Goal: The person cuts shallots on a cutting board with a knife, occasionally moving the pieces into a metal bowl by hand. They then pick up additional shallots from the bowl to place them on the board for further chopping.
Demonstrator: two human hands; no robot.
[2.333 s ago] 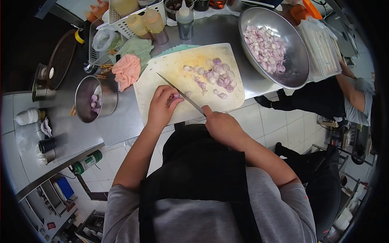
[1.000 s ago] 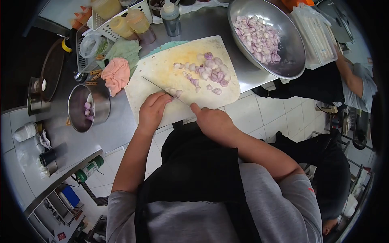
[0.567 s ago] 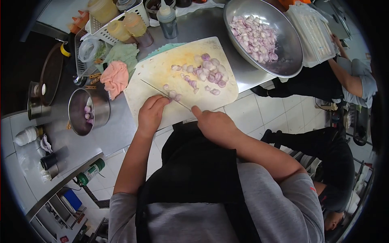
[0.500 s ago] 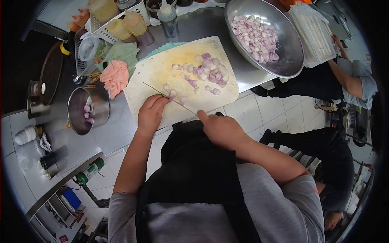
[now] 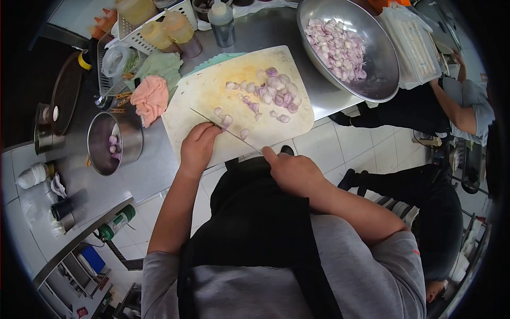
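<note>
A kitchen knife (image 5: 232,132) is in my right hand (image 5: 295,169), its thin blade slanting up and left across the near part of the white cutting board (image 5: 202,95). My left hand (image 5: 196,146) is closed, its fingertips bunched against the board beside the blade, on what appears to be a shallot, mostly hidden under the fingers. Pale shallot slices (image 5: 227,120) lie along the far side of the blade, and one loose slice (image 5: 245,134) rests nearer the handle. A heap of cut shallots (image 5: 280,90) covers the board's right half.
At upper right stands a big steel bowl (image 5: 385,64) holding sliced shallots (image 5: 334,50). A steel pot (image 5: 133,139) with several shallots is at left. Cloths (image 5: 149,99), squeeze bottles (image 5: 221,26) and a white basket (image 5: 151,49) line the back. One co-worker (image 5: 462,109) stands at right, another below.
The knife has shifted slightly right. A slice beside the blade now lies separate from it, farther right. The co-worker's hand at upper right has moved up.
</note>
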